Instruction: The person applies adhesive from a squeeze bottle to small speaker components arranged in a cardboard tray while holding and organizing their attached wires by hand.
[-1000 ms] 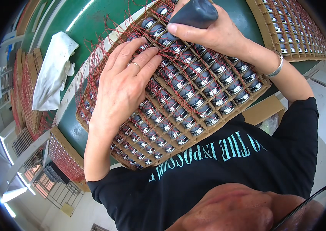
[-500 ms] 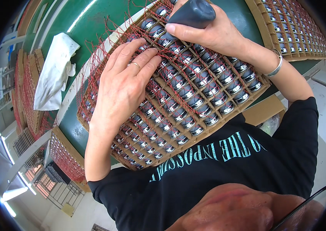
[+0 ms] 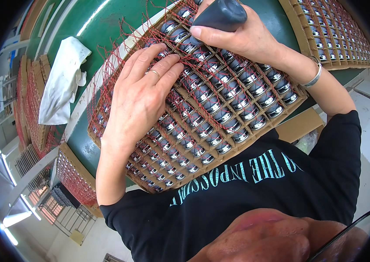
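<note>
Head view: right hand (image 3: 242, 37) hides grey tool (image 3: 220, 15) tip over tray (image 3: 255, 139).

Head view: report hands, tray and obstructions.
Left hand flat on cardboard tray of small round metal parts. Right hand gripping dark grey tool at far rows. Red wires trail across cells.

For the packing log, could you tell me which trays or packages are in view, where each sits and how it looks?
Cardboard tray: centre, under both hands; brown grid of round metal parts with red wires.
Second tray: upper right; same brown grid.
Stacked trays: lower left, edge-on; brown, red wires.
</note>
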### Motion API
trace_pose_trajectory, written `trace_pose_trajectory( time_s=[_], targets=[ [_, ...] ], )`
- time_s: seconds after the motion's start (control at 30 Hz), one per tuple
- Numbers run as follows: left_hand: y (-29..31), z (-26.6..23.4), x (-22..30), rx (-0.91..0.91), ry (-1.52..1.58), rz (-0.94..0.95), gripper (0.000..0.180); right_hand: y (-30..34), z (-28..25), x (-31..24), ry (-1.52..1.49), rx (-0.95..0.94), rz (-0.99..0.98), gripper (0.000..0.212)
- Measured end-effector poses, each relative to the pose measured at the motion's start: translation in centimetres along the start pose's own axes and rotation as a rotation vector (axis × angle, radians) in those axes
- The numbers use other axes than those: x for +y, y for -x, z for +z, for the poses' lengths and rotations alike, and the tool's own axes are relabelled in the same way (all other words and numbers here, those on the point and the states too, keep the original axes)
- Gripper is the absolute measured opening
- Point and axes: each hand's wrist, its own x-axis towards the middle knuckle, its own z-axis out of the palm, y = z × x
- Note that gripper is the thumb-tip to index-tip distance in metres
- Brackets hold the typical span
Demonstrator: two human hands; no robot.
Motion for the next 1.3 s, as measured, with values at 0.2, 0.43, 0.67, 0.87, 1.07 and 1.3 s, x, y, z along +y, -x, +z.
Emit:
trace_pose_trajectory(
  time_s=[0.2,0.43,0.67,0.87,1.07,1.3],
  targets=[
    [0.2,-0.3,0.1,0.007,-0.023,-0.006,0.040,-0.2,0.1,0.8,0.014,-0.018,-0.099,0.021],
    [0.6,-1.4,0.1,0.059,-0.073,-0.032,0.037,-0.1,-0.7,1.5,-0.039,0.042,-0.089,0.020],
    [1.7,-1.7,0.2,0.044,-0.042,-0.059,0.051,-0.2,-0.3,1.0,-0.024,0.046,-0.070,0.020],
    [1.7,-1.7,0.3,0.069,-0.038,-0.059,0.039,-0.2,-0.4,1.0,0.029,0.021,-0.075,0.019],
    [2.1,-1.5,0.2,0.046,-0.026,-0.078,0.048,-0.1,-0.4,1.3,-0.012,0.061,-0.066,0.019],
    [2.3,-1.7,0.2,0.058,-0.035,-0.086,0.041,-0.2,-0.5,1.4,-0.018,0.055,-0.085,0.020]
  ],
)
